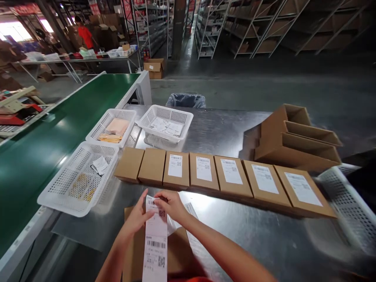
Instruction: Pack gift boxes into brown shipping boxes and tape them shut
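Seven cardboard boxes (176, 168) run in a row across the shiny metal worktop (252, 227), streaked with bright reflections, and we're in a big warehouse space. Beyond it, a grey floor (235, 86) stretches back to tall metal shelving (211, 29), and on the left a smooth green conveyor belt (73, 113) slants away. At the back, a person in a red top (85, 37) stands by a long table (100, 58) loaded with plastic containers.

Up close, it's all about the paper: a long white label strip (155, 250), glossy, printed with barcodes and square codes, hangs over a brown carton (133, 250) at the near edge. The right hand (173, 205) pinches its top end, fingers curled in; the left hand (136, 217) closes on its left edge, thumb across the printed face, fingertips pointing up.

Look along that row: five of the boxes wear flat white labels, while the two at the left end are plain, matte brown. Three white baskets (79, 178), rectangular and perforated, sit left of and behind the row, holding papers and pink and yellow pieces. Over at the right, open cartons (296, 137) lean together, hollow and sharp-cornered, and a clear crinkled liner drapes the bin (186, 100) just beyond the worktop.
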`<state>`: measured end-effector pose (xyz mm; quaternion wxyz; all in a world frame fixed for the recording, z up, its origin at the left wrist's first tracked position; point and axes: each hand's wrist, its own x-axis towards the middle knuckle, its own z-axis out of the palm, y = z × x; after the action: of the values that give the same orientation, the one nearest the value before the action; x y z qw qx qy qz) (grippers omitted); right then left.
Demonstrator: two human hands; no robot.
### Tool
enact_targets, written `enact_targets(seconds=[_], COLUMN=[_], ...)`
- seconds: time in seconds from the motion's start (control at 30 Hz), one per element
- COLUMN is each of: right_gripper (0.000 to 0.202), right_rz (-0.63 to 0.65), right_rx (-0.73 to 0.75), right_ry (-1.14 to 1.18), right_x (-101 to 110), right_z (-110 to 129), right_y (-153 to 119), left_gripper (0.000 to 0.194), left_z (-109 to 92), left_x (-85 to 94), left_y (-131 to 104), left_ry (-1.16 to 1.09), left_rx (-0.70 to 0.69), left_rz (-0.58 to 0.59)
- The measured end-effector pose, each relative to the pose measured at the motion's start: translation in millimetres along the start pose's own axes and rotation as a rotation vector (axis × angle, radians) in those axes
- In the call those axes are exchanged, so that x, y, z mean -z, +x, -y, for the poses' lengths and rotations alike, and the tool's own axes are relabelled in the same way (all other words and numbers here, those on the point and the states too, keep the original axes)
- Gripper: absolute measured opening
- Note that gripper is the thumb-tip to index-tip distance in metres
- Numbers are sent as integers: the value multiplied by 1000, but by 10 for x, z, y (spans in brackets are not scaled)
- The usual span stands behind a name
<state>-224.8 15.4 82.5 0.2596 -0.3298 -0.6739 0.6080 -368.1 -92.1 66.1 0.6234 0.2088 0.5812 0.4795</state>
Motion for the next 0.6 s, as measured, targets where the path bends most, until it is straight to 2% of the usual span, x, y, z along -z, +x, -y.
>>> enact_targets(seconds=[0.1, 0.17, 0.3, 0.43, 0.5, 0.6], right_gripper=[8, 7, 9, 11, 13, 18], right_rz=[-126, -186, -280, -457, -451, -412], right_rx=[11, -64, -182, -131, -94, -26], right_ry=[-94, -81, -86, -419, -591, -802], right_x=[-53, -50, 58, 205, 233, 183], right_z=[-75, -216, -528, -691, -757, -888], right_y=[215, 480, 1285, 2106, 2339, 2389], left_gripper=[59, 46, 46, 57, 64, 64], left_z=[-246, -280, -158, 3, 102, 323], left_x=[51, 103, 263, 405, 439, 456], left_y=[314, 493, 734, 840, 852, 789], left_ry=[-37, -38, -34, -94, -103, -113], left_rx=[-10, -8, 7, 143, 216, 275], left_rz=[65, -14, -189, -235, -260, -314])
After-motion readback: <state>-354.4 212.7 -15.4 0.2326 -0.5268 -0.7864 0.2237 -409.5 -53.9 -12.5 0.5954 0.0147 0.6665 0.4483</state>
